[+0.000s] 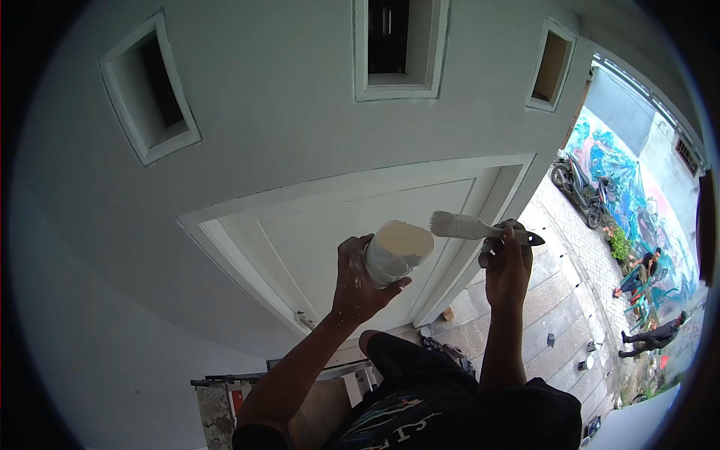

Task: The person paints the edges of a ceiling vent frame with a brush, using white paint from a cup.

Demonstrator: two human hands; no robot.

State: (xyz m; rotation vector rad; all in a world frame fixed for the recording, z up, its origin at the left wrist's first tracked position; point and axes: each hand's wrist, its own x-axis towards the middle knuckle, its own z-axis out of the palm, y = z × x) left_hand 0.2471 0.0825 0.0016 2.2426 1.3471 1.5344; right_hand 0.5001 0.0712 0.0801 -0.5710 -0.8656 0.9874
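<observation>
My left hand [360, 289] is wrapped round a white, paint-smeared container [391, 259], its open top tilted toward the camera and pale inside. To its right, my right hand [510, 259] grips a paintbrush [472, 227] by the handle. The brush lies almost level, its whitish bristles pointing left, just beyond the container's rim and apart from it. Behind both hands is a white panelled door [322, 232] in a white frame, set in a grey-white wall [285, 112].
Three framed openings, one of them [397, 45] at top centre, pierce the wall. A worn platform [217, 412] is below left. Paving [525, 330] lies far below, with small cans [586, 364], a motorcycle [581, 187], a seated person [645, 270] and a standing person [652, 337].
</observation>
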